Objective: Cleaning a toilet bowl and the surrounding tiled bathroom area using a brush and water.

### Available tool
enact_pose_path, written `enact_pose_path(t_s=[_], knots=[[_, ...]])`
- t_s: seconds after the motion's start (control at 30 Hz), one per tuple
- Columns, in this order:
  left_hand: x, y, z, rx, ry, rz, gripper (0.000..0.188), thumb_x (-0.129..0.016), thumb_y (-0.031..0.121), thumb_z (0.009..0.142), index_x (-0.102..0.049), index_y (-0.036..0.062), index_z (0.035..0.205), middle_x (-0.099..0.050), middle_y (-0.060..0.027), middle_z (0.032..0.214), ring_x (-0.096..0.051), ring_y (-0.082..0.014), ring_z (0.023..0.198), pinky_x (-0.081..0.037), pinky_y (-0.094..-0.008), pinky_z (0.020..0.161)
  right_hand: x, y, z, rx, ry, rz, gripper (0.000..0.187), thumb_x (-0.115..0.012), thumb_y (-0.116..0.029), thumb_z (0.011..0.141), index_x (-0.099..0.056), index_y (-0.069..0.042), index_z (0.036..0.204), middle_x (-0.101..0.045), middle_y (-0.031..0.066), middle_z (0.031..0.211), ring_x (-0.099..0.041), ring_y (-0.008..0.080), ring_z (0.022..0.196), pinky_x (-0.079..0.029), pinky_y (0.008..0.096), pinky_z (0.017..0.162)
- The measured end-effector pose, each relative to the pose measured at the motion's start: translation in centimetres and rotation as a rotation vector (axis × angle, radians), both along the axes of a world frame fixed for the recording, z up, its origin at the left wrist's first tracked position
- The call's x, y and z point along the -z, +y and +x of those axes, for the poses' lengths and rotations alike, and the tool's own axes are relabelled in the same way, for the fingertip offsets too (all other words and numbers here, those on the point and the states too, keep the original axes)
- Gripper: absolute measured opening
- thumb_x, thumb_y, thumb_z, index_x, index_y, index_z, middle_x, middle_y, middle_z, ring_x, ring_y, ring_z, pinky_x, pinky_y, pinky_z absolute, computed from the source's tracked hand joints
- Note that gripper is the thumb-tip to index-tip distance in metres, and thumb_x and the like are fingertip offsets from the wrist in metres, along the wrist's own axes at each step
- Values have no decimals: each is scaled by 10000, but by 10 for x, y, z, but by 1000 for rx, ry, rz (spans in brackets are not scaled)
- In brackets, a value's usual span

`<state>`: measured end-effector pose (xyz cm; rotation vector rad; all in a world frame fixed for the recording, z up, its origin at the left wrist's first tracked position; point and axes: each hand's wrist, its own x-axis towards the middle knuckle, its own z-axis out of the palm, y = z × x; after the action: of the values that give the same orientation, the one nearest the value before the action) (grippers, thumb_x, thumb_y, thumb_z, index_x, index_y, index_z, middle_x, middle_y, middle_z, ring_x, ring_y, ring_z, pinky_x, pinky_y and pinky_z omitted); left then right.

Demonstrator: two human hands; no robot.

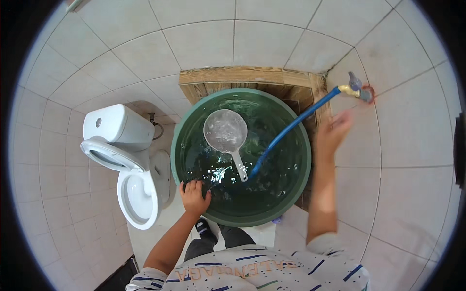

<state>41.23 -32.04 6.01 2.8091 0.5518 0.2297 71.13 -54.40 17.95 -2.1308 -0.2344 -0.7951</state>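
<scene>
A large green tub (pixel 303 165) full of water stands in front of me. My left hand (pixel 193 196) rests on its near rim, fingers curled over the edge. A clear plastic scoop (pixel 225 131) with a white handle floats on the water. A blue hose (pixel 291 127) runs from a brass wall tap (pixel 357 89) down into the water. My right hand (pixel 332 133) is raised and blurred, fingers apart, just below and left of the tap, holding nothing.
A white toilet (pixel 128 167) with its lid up stands at the left. A wooden frame (pixel 242 77) sits behind the tub against the tiled wall (pixel 204 39). My shoe (pixel 205 229) shows on the tiled floor under the tub's rim.
</scene>
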Motion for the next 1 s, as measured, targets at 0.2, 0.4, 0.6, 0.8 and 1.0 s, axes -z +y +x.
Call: enact_pose_path(t_s=[0.2, 0.4, 0.6, 0.8, 1.0], knots=[[-6, -1, 0, 25, 125, -46, 317, -560, 244, 623, -504, 62, 877, -506, -83, 891, -457, -244, 895, -202, -465, 919, 182, 40, -119, 45, 575, 515, 574, -608, -51, 706, -236, -59, 1143, -386, 58, 882, -427, 103, 641, -373, 221, 581], [-3, -1, 0, 79, 197, -28, 330, -545, 260, 627, -517, 49, 879, -524, -93, 898, -463, -244, 903, -198, -461, 924, 246, 53, -122, -181, 1285, 331, 486, -618, -251, 706, -407, -35, 1088, -470, 132, 1057, -469, 215, 914, -401, 314, 731], [-2, 0, -2, 75, 243, -25, 338, -533, 270, 632, -527, 39, 879, -542, -105, 883, -477, -237, 894, -203, -448, 925, 271, 42, -158, -267, 1533, 315, 227, -561, -270, 739, -539, -64, 832, -555, 65, 840, -510, 165, 731, -402, 288, 687], [0, -1, -8, 72, 250, -49, 312, -520, 276, 643, -552, 38, 842, -564, -97, 812, -506, -239, 834, -207, -438, 924, 223, 44, -196, -146, 1722, 899, 223, -553, -295, 778, -475, -110, 682, -500, 16, 655, -471, 165, 598, -410, 320, 570], [6, 1, -14, 96, 183, -18, 298, -478, 299, 671, -566, 36, 780, -572, -106, 754, -518, -246, 799, -219, -439, 904, 144, 61, -235, 112, 1528, 1351, 307, -576, -358, 750, -413, -136, 616, -418, 4, 565, -467, 170, 577, -421, 365, 571]])
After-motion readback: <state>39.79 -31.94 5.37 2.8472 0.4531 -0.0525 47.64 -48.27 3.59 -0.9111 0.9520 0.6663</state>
